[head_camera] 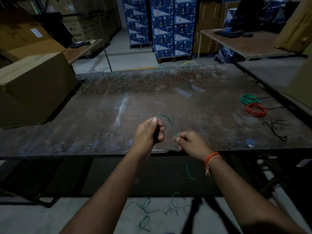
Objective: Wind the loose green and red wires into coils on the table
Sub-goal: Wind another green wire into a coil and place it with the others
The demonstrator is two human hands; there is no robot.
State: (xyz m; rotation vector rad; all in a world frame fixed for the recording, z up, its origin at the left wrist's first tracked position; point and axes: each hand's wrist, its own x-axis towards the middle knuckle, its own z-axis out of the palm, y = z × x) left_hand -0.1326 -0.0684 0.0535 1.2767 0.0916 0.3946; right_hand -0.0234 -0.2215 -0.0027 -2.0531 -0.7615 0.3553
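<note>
We see a green wire (pixel 166 121) arching over the near edge of the table (pixel 118 115), its span running left to right; our left hand (pixel 148 132) pinches one end, our right hand (pixel 189 141) the other. Farther right lie a green coil (pixel 249 99) and a red coil (pixel 256 110); loose wires (pixel 143 81) sprawl along the far edge
</note>
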